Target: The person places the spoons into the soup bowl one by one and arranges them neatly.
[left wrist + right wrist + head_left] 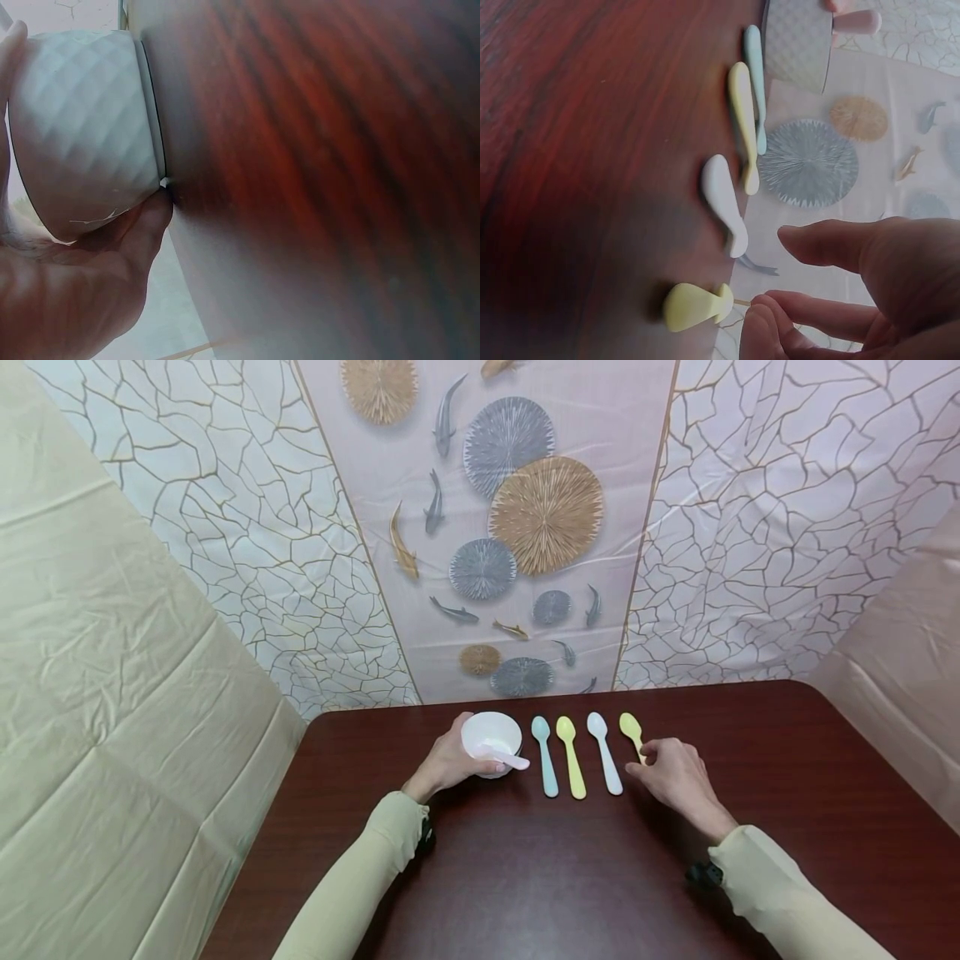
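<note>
A white bowl point(491, 727) with a quilted outer wall point(86, 112) stands near the table's far edge. My left hand point(448, 764) grips its left side, the fingers and thumb curled round it. Inside leans a pale pink spoon point(515, 762), its handle sticking out over the rim. At the right end of the spoon row lies a yellow spoon point(631, 727). Over its handle hovers my right hand point(677, 775). In the right wrist view the thumb stands well apart from the fingers beside that yellow spoon point(692, 306), with nothing pinched between them.
Between bowl and right hand lie a light blue-green spoon point(546, 760), another yellow spoon point(572, 760) and a white spoon point(605, 756), side by side. The dark red-brown table point(540, 877) meets a patterned cloth backdrop point(517, 610) behind. Beige cloth point(150, 735) hangs at the left.
</note>
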{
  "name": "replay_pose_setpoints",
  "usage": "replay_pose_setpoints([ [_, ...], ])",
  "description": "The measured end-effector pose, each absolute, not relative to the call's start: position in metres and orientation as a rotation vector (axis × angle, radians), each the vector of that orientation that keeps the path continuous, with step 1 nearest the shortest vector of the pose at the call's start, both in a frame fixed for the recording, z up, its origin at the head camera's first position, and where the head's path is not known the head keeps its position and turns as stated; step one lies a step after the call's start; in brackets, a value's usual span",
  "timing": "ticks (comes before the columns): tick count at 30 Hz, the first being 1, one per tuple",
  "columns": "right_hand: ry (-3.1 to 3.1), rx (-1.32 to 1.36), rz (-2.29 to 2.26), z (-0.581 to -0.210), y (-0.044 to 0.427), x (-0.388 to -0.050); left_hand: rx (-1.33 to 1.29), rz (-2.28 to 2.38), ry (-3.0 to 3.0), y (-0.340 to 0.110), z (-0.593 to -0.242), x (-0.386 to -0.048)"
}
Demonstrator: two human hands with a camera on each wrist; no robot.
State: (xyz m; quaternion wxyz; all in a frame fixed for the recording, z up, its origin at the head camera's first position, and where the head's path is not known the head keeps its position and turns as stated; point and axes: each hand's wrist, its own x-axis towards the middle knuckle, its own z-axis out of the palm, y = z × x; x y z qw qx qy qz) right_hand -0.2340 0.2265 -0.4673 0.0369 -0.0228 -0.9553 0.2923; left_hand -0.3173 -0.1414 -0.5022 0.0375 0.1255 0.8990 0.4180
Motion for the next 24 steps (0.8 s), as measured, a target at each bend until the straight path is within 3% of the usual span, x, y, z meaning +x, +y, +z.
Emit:
replay_pose_setpoints([
  [24, -2.979, -0.103, 0.874, -0.485, 0.233, -0.238, 0.384, 1.291, 2.733, -0.143, -0.503, -0.318],
])
